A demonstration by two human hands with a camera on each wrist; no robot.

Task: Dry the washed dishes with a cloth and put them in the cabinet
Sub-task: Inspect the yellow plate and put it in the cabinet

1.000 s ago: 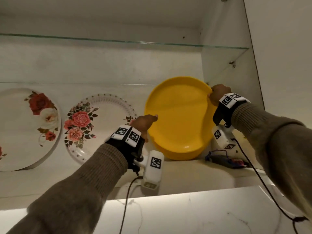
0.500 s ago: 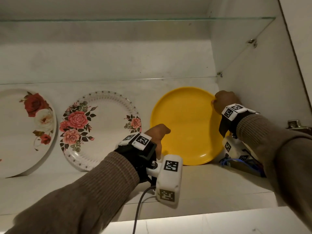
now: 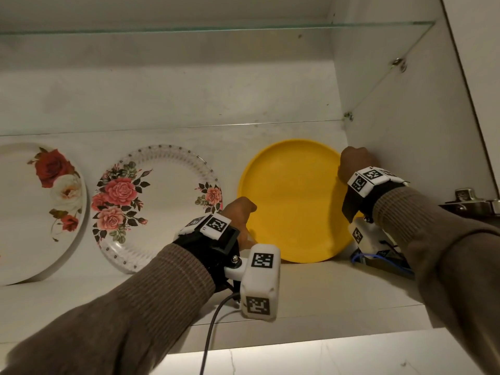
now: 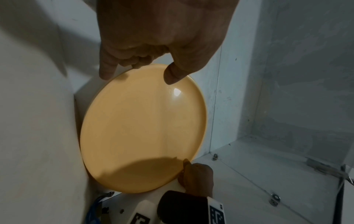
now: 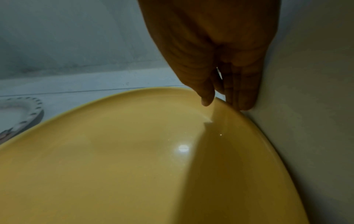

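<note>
A yellow plate (image 3: 292, 201) stands on its edge on the cabinet shelf (image 3: 311, 288), tilted back toward the rear wall and close to the right side wall. My left hand (image 3: 242, 212) holds its left rim; in the left wrist view the thumb (image 4: 171, 75) lies on the plate's front face (image 4: 143, 128) and the fingers reach behind the rim. My right hand (image 3: 354, 163) pinches the upper right rim, with the thumb (image 5: 206, 98) in front of the plate (image 5: 124, 159) and the fingers behind, against the side wall. No cloth is in view.
Two floral plates (image 3: 154, 207) (image 3: 40, 209) lean against the rear wall to the left. A glass shelf (image 3: 216, 29) runs overhead. The cabinet's side wall (image 3: 405, 131) and a hinge (image 3: 468, 201) are on the right. A small device with blue wires (image 3: 384, 262) lies right of the yellow plate.
The yellow plate went from being held tilted in front of the shelf to standing on it near the rear wall. Both hands moved deeper into the cabinet with it.
</note>
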